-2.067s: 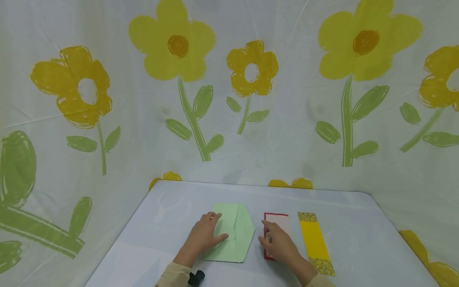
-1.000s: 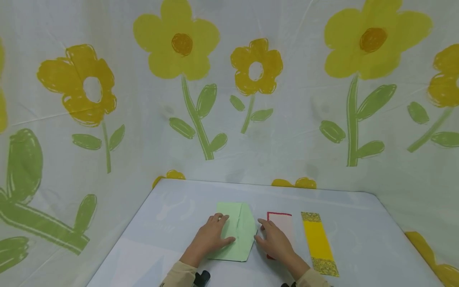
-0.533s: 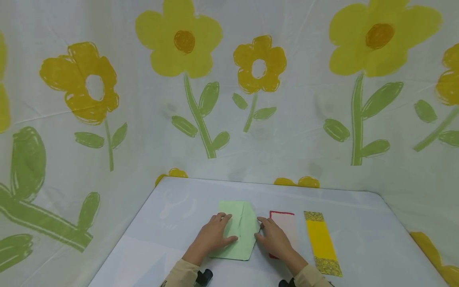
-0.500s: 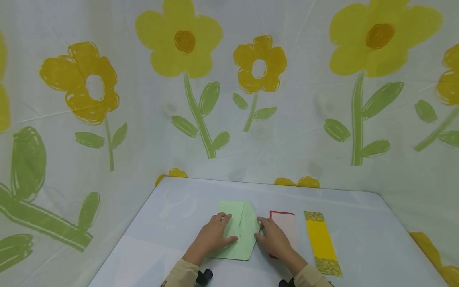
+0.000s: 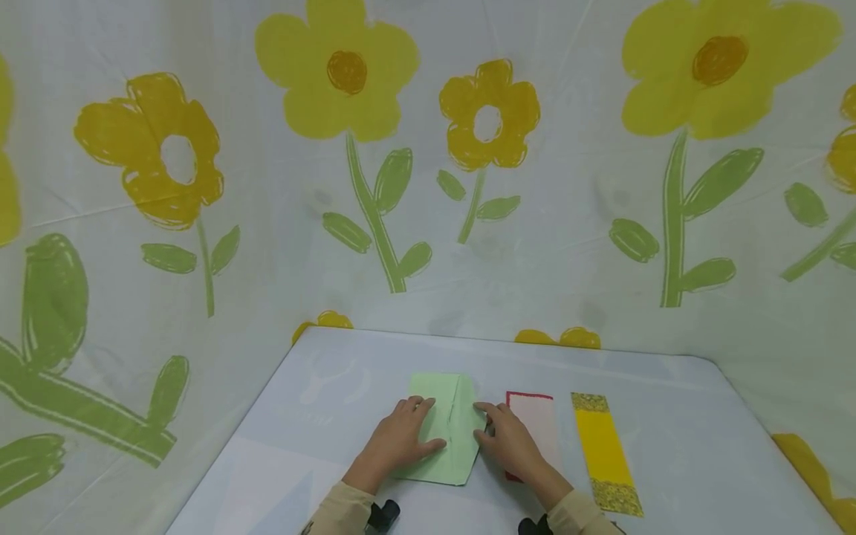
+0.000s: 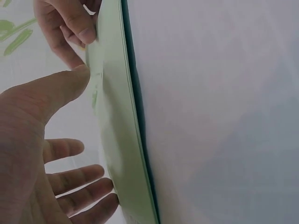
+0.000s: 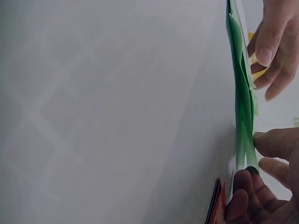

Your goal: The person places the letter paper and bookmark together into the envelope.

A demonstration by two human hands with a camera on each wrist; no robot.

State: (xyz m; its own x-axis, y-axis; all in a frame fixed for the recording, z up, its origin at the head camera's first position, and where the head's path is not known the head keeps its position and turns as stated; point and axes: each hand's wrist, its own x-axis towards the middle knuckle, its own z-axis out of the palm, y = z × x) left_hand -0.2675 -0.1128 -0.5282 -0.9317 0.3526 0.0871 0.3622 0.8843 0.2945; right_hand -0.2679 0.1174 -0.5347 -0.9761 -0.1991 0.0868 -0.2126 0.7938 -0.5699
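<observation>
A pale green envelope (image 5: 438, 461) lies in front of me in the head view, its pointed flap on the right. My left hand (image 5: 394, 438) rests on its left half with fingers spread and fairly straight. At the flap's right edge, my right hand (image 5: 511, 442) has thumb and fingers on the paper. From the right wrist view, the flap (image 7: 243, 102) is bent up off the envelope, with the right thumb (image 7: 275, 142) on one side and curled fingertips (image 7: 243, 179) at its end. In the left wrist view, the envelope (image 6: 121, 116) stretches past the left fingers.
A pale pink card with a red border (image 5: 535, 416) lies partly under the right hand. Further right is a yellow strip with glittery gold ends (image 5: 605, 449). The white table (image 5: 689, 446) meets a flower-printed curtain (image 5: 568, 186) at the back.
My right hand has moved left from over the pink card to the envelope's flap, which now looks narrower and raised. The left hand stays on the envelope; the whole view has shifted slightly.
</observation>
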